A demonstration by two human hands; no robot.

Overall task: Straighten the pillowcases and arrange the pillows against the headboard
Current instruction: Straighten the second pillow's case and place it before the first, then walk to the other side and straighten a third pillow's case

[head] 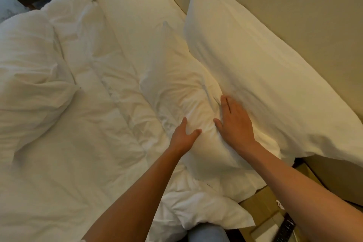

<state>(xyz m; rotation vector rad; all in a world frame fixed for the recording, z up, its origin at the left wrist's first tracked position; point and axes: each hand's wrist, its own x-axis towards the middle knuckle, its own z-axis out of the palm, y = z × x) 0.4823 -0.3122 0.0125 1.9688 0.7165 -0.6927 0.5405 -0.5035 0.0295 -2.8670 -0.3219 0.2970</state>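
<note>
A large white pillow (255, 61) leans against the beige headboard (294, 6) on the right. In front of it lies a second white pillow (176, 88), creased in the middle. My left hand (184, 135) pinches a fold of this crumpled pillow between thumb and fingers. My right hand (234, 122) lies flat, fingers together, pressing where the crumpled pillow meets the leaning one. A third white pillow (133, 6) lies flat farther up the bed by the headboard.
A rumpled white duvet (59, 124) covers the left of the bed. Its loose corner (206, 214) hangs by my knee (206, 232). A wooden bedside surface (261, 212) with a dark remote (284, 230) sits at bottom right.
</note>
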